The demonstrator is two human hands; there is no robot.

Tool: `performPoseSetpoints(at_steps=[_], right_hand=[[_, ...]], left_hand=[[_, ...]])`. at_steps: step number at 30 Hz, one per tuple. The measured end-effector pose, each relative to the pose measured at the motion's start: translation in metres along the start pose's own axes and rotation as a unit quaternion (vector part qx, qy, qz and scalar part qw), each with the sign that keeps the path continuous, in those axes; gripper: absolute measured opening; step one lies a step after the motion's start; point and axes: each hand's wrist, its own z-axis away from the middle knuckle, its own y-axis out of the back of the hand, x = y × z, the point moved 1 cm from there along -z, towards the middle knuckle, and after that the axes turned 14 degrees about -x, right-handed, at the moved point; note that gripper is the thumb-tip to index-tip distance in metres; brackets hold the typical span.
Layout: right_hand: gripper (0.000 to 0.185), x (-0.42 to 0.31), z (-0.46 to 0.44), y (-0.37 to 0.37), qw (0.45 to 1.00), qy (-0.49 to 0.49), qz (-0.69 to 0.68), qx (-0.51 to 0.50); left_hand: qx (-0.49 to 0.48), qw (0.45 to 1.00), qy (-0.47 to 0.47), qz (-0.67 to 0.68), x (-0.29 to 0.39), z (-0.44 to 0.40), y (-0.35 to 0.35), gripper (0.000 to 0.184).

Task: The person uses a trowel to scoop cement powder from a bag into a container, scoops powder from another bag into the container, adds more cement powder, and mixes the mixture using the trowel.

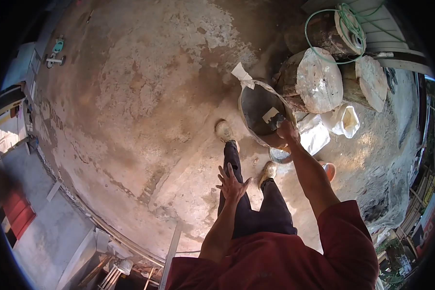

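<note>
My right hand [286,130] is closed around the handle of what looks like a trowel [277,120], inside a wide round tub [241,107]. A pale, flat patch [269,115] shows beside the tool; whether it is part of the blade is unclear. The tub's inside is grey. At its far rim sits a whitish piece of paper or cloth [242,73]. My left hand [233,184] hangs in the air over my leg, fingers spread, holding nothing. Close to the tub's near side stands a small pail [280,154], partly hidden by my forearm.
Large log sections [319,79] stand beyond the tub, with a green hose [350,29] coiled on one. White sacks [314,134] lie to the right, near an orange bucket [329,171]. A small tricycle [57,50] is far left. The concrete floor [130,96] is rough and patchy.
</note>
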Motion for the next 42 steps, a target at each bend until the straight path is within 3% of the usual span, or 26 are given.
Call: performPoseSetpoints(at_steps=[1, 2, 5, 6, 8, 9, 12, 17, 22, 24, 28, 30, 31, 32, 33, 37, 39, 42], right_hand=[[0.026, -0.005, -0.001, 0.001, 0.998, -0.006, -0.010, 0.060], [0.026, -0.008, -0.006, 0.005, 0.998, -0.013, -0.012, 0.054], [0.034, -0.009, -0.020, 0.007, 0.989, -0.040, 0.095, -0.106], [0.034, -0.008, -0.023, 0.000, 0.989, -0.044, 0.093, -0.110], [0.031, -0.009, -0.026, -0.021, 0.995, -0.034, 0.060, -0.075], [0.036, -0.013, -0.029, -0.029, 0.993, -0.069, -0.029, -0.086], [0.043, -0.011, -0.053, -0.073, 0.985, -0.117, -0.117, -0.045], [0.048, 0.002, -0.032, -0.077, 0.987, -0.072, -0.141, -0.015], [0.043, -0.005, -0.061, -0.098, 0.978, -0.107, -0.178, -0.035], [0.039, 0.014, -0.064, -0.133, 0.998, 0.019, 0.047, -0.025], [0.035, 0.000, -0.064, -0.128, 0.995, 0.044, 0.024, 0.087], [0.034, -0.009, -0.079, -0.122, 0.978, 0.007, 0.170, -0.119], [0.034, -0.006, -0.072, -0.131, 0.979, 0.006, 0.166, -0.122], [0.038, 0.000, -0.064, -0.138, 1.000, -0.013, -0.021, -0.016], [0.044, 0.004, -0.064, -0.140, 0.973, -0.028, -0.209, 0.093], [0.055, -0.004, -0.081, -0.141, 0.967, -0.015, -0.205, 0.150], [0.050, -0.017, -0.093, -0.123, 0.972, -0.007, -0.233, -0.018], [0.058, -0.019, -0.090, -0.142, 0.927, -0.050, -0.367, 0.065]], left_hand=[[-0.009, 1.000, 0.001, -0.004, -0.001, -0.006, 0.005, 0.123], [-0.024, 0.999, 0.028, -0.001, -0.003, -0.012, 0.009, 0.125], [-0.061, 0.996, 0.063, 0.009, -0.008, -0.032, 0.013, 0.126], [-0.073, 0.994, 0.073, 0.023, -0.010, -0.038, 0.014, 0.126], [-0.080, 0.994, 0.066, 0.015, -0.008, -0.045, 0.020, 0.126], [-0.084, 0.995, 0.058, 0.011, -0.007, -0.048, 0.023, 0.126], [-0.101, 0.993, 0.058, -0.011, -0.013, -0.060, 0.028, 0.125], [-0.106, 0.993, 0.057, -0.020, -0.022, -0.065, 0.033, 0.122], [-0.111, 0.992, 0.054, -0.023, -0.027, -0.068, 0.028, 0.120], [-0.110, 0.992, 0.053, -0.028, -0.024, -0.062, 0.028, 0.120], [-0.093, 0.993, 0.051, -0.056, -0.019, -0.068, 0.023, 0.118], [-0.102, 0.993, 0.035, -0.050, -0.019, -0.063, 0.021, 0.118], [-0.098, 0.993, 0.036, -0.055, -0.017, -0.062, 0.018, 0.119], [-0.097, 0.993, 0.035, -0.056, -0.013, -0.059, 0.017, 0.119], [-0.101, 0.992, 0.035, -0.059, -0.009, -0.060, 0.017, 0.119], [-0.091, 0.993, 0.031, -0.070, -0.006, -0.060, 0.011, 0.119], [-0.080, 0.993, 0.024, -0.080, -0.006, -0.057, 0.008, 0.118], [-0.058, 0.995, 0.017, -0.073, -0.008, -0.056, 0.004, 0.117]])
